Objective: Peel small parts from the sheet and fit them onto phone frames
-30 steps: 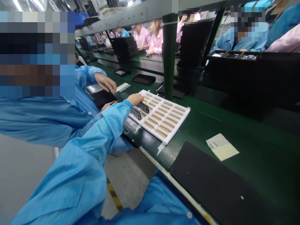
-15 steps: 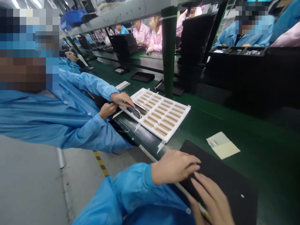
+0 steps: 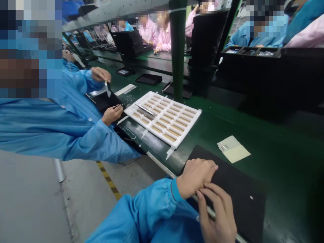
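My left hand (image 3: 196,177) rests over the near edge of a black mat (image 3: 235,189), back upward, fingers loosely bent toward the right and partly hidden. Just below it, my right hand (image 3: 219,212) has its thumb and fingers apart, with the fingertips touching the left hand near its heel. I see nothing held in either hand. Past the mat lies a white and pale-yellow card (image 3: 234,149). A small white speck (image 3: 251,197) sits on the mat.
To the left, a white slotted tray (image 3: 177,143) is taped to the green bench (image 3: 207,131), with a thin, phone-like device (image 3: 145,110) in it. A co-worker's hand (image 3: 101,74) holds a small tool. A green post (image 3: 178,50) rises behind; black trays (image 3: 149,79) lie farther back.
My hands have come together, right fingertips now against the left hand. The co-worker's hand has left the white tray and lifted a small tool. The view has shifted slightly.
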Demonstrator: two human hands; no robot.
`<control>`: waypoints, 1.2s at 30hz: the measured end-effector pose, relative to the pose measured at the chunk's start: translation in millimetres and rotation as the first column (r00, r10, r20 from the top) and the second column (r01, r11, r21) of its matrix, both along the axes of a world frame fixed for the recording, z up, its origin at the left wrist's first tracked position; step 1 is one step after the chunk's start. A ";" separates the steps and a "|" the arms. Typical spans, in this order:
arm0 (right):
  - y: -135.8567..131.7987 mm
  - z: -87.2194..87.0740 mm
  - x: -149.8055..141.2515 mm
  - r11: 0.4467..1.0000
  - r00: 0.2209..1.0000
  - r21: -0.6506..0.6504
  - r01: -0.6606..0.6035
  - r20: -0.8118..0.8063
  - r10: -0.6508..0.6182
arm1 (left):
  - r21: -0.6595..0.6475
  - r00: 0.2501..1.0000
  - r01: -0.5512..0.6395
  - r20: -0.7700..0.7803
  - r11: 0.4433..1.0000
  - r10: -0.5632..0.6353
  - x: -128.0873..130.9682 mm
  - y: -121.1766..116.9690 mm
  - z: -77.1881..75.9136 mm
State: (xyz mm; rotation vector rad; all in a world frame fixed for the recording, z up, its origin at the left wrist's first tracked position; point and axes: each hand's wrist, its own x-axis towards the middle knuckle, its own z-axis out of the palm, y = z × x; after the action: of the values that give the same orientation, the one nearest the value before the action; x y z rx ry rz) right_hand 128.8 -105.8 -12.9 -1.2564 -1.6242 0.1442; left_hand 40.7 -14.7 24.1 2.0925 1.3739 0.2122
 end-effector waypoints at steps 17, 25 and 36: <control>-11.5 24.3 254.2 0.537 0.541 -0.093 0.839 0.255 -0.801 | -0.052 0.989 0.123 -0.079 0.991 -0.127 34.5 2.2 -14.5; -7.4 9.5 309.7 0.353 0.464 -0.364 0.862 0.282 -0.840 | -0.198 0.928 0.267 0.317 0.943 -0.196 68.4 -15.4 -18.1; -12.1 19.2 161.1 0.855 0.905 -0.318 0.409 0.024 -0.424 | -0.480 0.442 0.156 0.816 0.863 0.373 112.1 -35.8 -31.3</control>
State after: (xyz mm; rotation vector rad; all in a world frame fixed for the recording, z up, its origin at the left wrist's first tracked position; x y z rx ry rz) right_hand 290.0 -117.9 6.3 -1.8139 -1.2810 0.1650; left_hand 152.9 -50.4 -7.1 1.0775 0.7360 0.8170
